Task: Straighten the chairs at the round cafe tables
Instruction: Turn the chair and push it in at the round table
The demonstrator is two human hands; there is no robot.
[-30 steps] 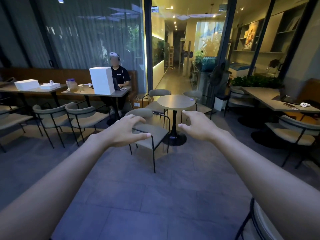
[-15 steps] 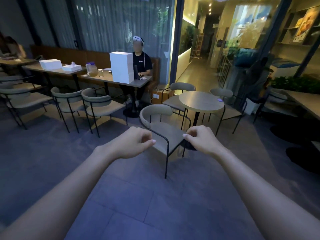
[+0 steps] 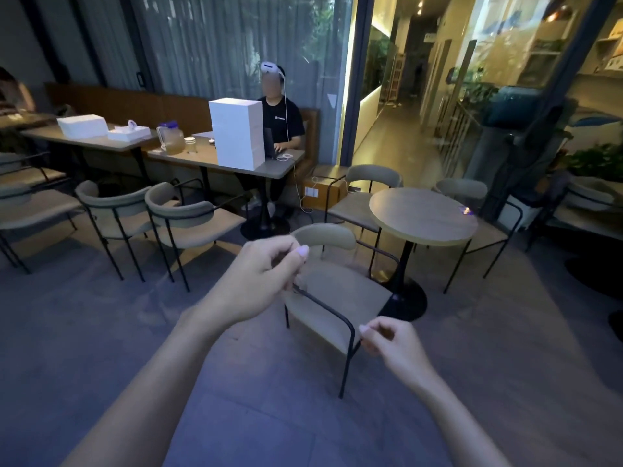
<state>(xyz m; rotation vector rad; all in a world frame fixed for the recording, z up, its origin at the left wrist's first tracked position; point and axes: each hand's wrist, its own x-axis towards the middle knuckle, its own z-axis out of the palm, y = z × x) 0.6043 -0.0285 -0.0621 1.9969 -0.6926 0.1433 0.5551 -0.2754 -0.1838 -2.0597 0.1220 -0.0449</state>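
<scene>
Our left hand (image 3: 259,281) grip pinches the chair (image 3: 337,291) armrest rail; our right hand (image 3: 392,345) curls half-closed just beside the frame's bend, contact unclear. At 10 o'clock, a jug (image 3: 172,138) holds amber liquid.

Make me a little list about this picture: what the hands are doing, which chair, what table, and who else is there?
left hand: curled around the chair's thin black armrest rail
right hand: fingers bent at the rail's front corner; contact unclear
chair: beige seat, black frame, beside the round table
round table: wooden top, black pedestal; two more chairs behind it
other person: seated at the long table, typing on a laptop
white box: upright on that table
</scene>
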